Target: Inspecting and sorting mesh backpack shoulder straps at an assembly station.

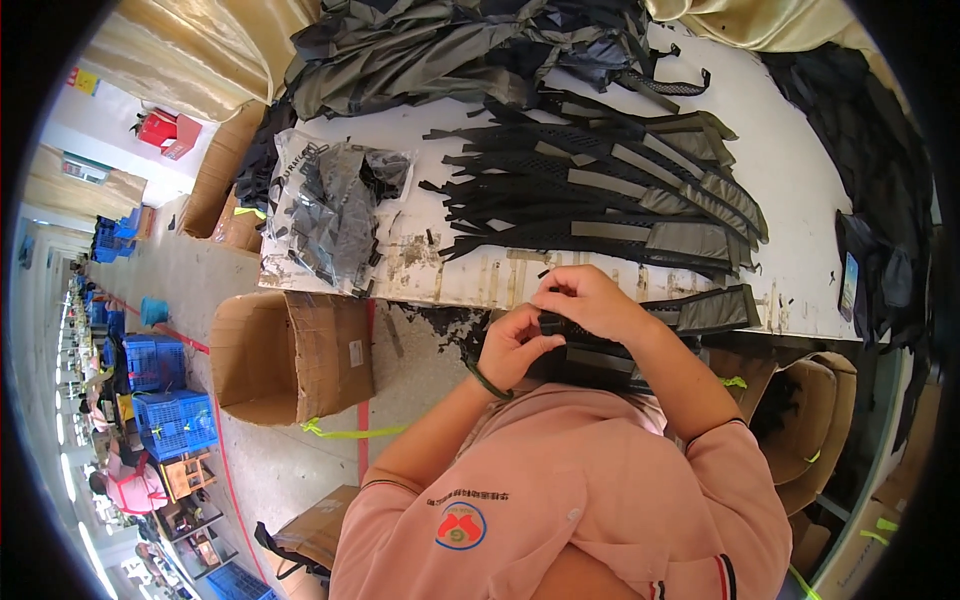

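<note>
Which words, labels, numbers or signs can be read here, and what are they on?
I won't copy wording, but printing appears on:
Pink shirt: dark lettering above a round logo.
Clear plastic bag: dark, creased print.
Cardboard box: white label, too small to read.
Hang tag, right: too small.
Lower-right carton: faint, blurred.
Yellow-and-red wall sign: too small.

Shoulder strap [715,308] right by the grip looks like matt cloth, kinda mesh-textured. Strap pile [600,190] beyond it, same deal. Left of the grip: glossy clear plastic bag [330,215], plain matt cardboard box [335,355]. Tabletop edge [480,285] nearby's rough, finish all chipped.
</note>
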`<state>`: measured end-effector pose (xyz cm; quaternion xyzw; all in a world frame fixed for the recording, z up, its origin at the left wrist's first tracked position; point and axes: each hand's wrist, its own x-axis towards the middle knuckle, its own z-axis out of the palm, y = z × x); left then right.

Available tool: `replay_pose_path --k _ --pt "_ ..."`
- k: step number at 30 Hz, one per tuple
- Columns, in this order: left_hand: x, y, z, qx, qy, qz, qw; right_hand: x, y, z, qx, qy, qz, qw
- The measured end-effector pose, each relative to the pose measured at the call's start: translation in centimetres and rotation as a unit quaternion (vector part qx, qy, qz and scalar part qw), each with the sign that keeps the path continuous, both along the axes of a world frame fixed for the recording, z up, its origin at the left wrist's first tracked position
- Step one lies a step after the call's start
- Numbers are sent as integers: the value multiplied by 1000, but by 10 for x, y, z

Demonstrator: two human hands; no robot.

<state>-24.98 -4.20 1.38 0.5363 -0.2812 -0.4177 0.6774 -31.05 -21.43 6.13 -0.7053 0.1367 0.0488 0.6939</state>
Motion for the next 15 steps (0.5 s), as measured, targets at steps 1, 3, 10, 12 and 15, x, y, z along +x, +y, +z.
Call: replay_pose_path --k 1,3,10,12,15 --pt "0 3 -5 -3 -39 -30 999 0 1 0 -2 0 -1 1000" --pt "-5 3 12 29 40 -43 998 1 7 0 -36 -36 -40 998" --pt "5 79 -15 241 230 83 939 -3 -43 -12 -555 -164 -123 806" --pt "15 94 -24 337 162 70 925 -11 -73 -16 -637 -94 -151 750" --pt "23 88 -8 383 -308 135 860 -17 -88 -36 -645 -117 -145 741"
